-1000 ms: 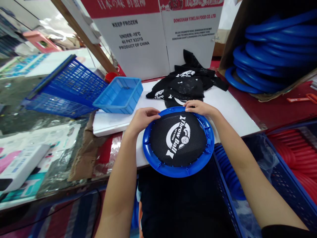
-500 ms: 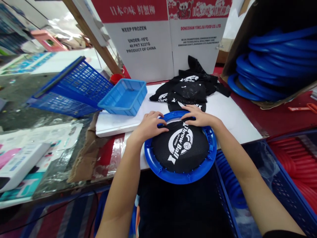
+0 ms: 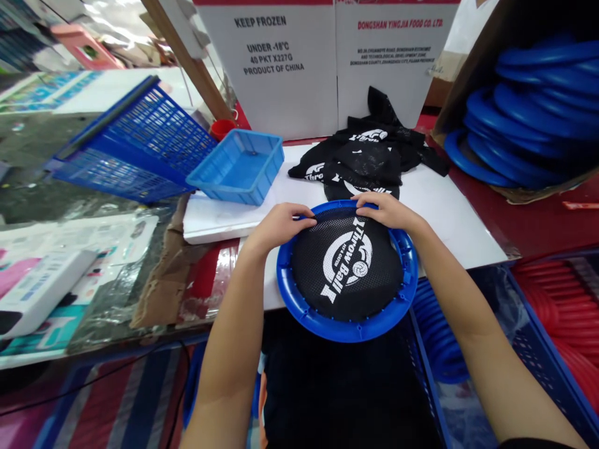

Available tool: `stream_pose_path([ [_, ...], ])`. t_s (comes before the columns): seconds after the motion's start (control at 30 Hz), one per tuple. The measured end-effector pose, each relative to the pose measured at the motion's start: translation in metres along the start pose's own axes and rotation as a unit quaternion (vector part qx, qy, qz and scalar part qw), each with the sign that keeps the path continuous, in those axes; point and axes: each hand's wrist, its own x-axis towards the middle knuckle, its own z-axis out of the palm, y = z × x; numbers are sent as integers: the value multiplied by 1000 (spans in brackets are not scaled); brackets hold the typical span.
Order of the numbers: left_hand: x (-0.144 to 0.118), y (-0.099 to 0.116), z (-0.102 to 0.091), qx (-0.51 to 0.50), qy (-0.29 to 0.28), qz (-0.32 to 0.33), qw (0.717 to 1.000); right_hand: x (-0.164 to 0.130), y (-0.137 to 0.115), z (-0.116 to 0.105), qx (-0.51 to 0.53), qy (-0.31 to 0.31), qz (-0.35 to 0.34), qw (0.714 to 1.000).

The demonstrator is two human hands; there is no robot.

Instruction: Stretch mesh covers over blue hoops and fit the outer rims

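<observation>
A blue plastic ring (image 3: 299, 307) lies in front of me at the edge of the white board, its ribbed side with small pegs facing up. Across it stretches a round black mesh fabric (image 3: 374, 293) printed with "Throw Ball" in white. At the ring's upper left, my left hand (image 3: 284, 224) is closed, its fingertips pressing the mesh edge against the rim. My right hand (image 3: 386, 211) pinches the mesh edge at the upper right of the ring. The fabric's far edge is partly hidden under the fingers.
More black mesh pieces (image 3: 369, 159) are heaped behind the ring. A light blue tray (image 3: 238, 171) and a tilted blue basket (image 3: 145, 137) stand left. Several blue rings (image 3: 538, 118) fill a carton at right. Red rings (image 3: 552, 305) sit in a crate below.
The mesh's far edge has been drawn up to the ring's top rim, and the gap there has closed. Both hands have shifted slightly outward along the rim. The camera view has tilted down.
</observation>
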Motion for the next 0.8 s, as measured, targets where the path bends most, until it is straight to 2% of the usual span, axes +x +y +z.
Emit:
stream_pose_path([
  [0.27,2,1,7,-32,74,-48,996,2,5,6,29,52,24,998],
  [0.4,4,0,12,-36,96,-61,993,5,6,4,22,49,32,998],
  [0.6,7,-1,13,-66,60,-66,994,9,12,-3,53,15,47,997],
  [0.8,8,4,15,-40,43,-63,996,11,17,-9,90,-17,52,994],
])
